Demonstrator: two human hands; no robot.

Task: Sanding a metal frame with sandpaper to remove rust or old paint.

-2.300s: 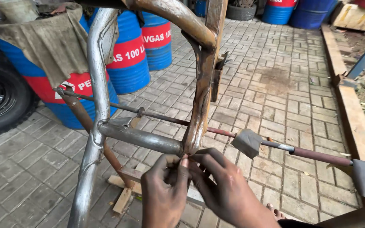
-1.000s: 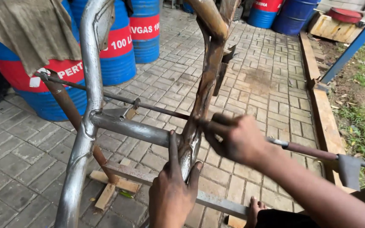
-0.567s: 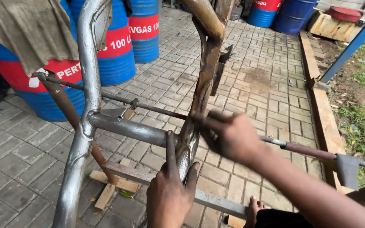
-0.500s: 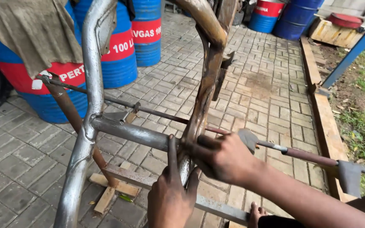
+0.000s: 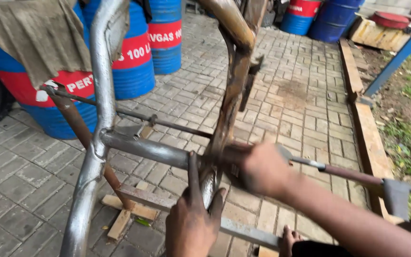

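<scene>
Left hand [image 5: 193,223] is low against the rusty upright of the metal frame [image 5: 143,148], index finger stretched up along a thin rod, thumb spread toward the post. Right hand [image 5: 261,167] is blurred, fist closed on something dark at the joint; what it is, I cannot tell. Blue drums [image 5: 134,57] stand behind on the brick paving [image 5: 300,95].

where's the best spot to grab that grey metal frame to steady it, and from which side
Grip the horizontal crossbar of the grey metal frame from above, left of the left hand. That stretch is bare, round and level, so fingers can wrap it, and it stays clear of the blurred right hand at the rusty post.
</scene>
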